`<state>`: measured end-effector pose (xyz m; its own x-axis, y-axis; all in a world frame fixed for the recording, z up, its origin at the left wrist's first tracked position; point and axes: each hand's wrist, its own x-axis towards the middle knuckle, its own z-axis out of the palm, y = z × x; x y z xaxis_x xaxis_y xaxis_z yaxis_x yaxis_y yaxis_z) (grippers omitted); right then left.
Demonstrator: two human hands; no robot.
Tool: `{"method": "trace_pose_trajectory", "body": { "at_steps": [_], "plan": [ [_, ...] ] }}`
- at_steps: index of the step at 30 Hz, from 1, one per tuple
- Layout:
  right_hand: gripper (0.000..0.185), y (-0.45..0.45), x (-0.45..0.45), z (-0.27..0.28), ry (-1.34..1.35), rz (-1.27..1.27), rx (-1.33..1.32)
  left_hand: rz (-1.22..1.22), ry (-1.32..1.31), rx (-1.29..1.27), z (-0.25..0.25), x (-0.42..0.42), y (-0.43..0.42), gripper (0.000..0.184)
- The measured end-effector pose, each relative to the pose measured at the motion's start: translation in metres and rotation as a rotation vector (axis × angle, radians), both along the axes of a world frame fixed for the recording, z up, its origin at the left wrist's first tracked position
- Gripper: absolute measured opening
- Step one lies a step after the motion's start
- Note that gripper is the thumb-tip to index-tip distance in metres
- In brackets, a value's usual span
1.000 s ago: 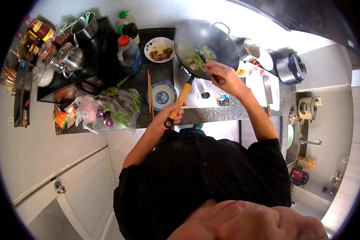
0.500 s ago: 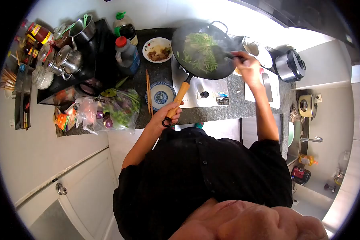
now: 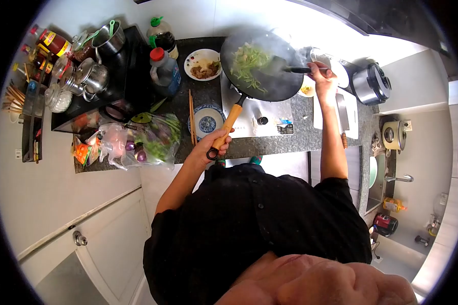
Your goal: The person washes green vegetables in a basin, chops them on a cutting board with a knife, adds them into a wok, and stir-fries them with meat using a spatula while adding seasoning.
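A black wok (image 3: 285, 84) sits over the stove (image 3: 269, 113), tipped somewhat, with steam rising from it. Green vegetable strips (image 3: 249, 62) lie toward its left side. My left hand (image 3: 216, 144) is wrapped round the wok's wooden handle (image 3: 231, 120). In my right hand (image 3: 323, 79) is a spatula (image 3: 295, 69) with a dark handle; its dark blade is inside the wok, against the right edge of the greens. Left of the wok stands a white bowl (image 3: 209, 55) with cooked brown food in it.
A blue-patterned bowl (image 3: 207, 122) and chopsticks (image 3: 192, 118) lie beside the left hand. A red-capped bottle (image 3: 164, 76) stands further left, near a plastic bag of vegetables (image 3: 155, 142). On the right are a cutting board (image 3: 352, 127), a knife (image 3: 342, 112) and a cooker (image 3: 370, 86).
My right hand has moved slightly right and up with the spatula, whose handle shows more. The greens are bunched further left in the wok. My left hand stays on the handle.
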<state>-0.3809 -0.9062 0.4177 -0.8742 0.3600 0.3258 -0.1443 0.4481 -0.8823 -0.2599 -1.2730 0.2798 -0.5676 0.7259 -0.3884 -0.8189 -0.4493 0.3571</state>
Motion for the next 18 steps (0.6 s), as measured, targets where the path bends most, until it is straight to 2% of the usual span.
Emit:
{"method": "trace_pose_trajectory", "body": {
  "at_steps": [2, 4, 6, 7, 9, 11, 13, 14, 16, 18],
  "plan": [
    [0.022, 0.03, -0.013, -0.013, 0.027, -0.073, 0.173, 0.0, 0.01, 0.005, -0.002, -0.001, 0.0, 0.038],
    [0.022, 0.041, -0.03, -0.026, -0.008, -0.123, 0.083, 0.006, 0.014, -0.001, -0.002, 0.0, 0.0, 0.039],
    [0.021, 0.027, -0.044, -0.044, 0.037, 0.063, -0.318, -0.003, 0.014, -0.014, -0.003, 0.001, 0.001, 0.039],
    [0.02, 0.017, -0.043, -0.046, 0.01, 0.158, -0.374, -0.004, 0.016, 0.0, -0.005, 0.0, 0.001, 0.041],
    [0.017, 0.008, -0.037, -0.043, -0.052, 0.372, -0.205, -0.001, 0.022, 0.012, -0.007, -0.002, 0.0, 0.043],
    [0.015, -0.022, -0.009, -0.005, -0.041, 0.479, -0.111, -0.001, -0.016, -0.036, -0.008, -0.001, 0.0, 0.043],
    [0.016, -0.034, 0.01, 0.022, 0.0, 0.614, 0.154, 0.004, -0.008, -0.025, -0.008, -0.002, -0.001, 0.043],
    [0.016, -0.035, 0.006, 0.017, -0.007, 0.612, 0.153, 0.004, 0.002, -0.013, -0.009, -0.001, 0.0, 0.043],
    [0.02, -0.036, -0.015, -0.003, 0.167, 0.557, 0.533, 0.002, -0.005, -0.002, -0.009, 0.001, 0.001, 0.043],
    [0.021, -0.048, -0.023, -0.027, 0.188, 0.536, 0.582, 0.007, -0.007, 0.006, -0.008, 0.001, 0.0, 0.043]
  ]
}}
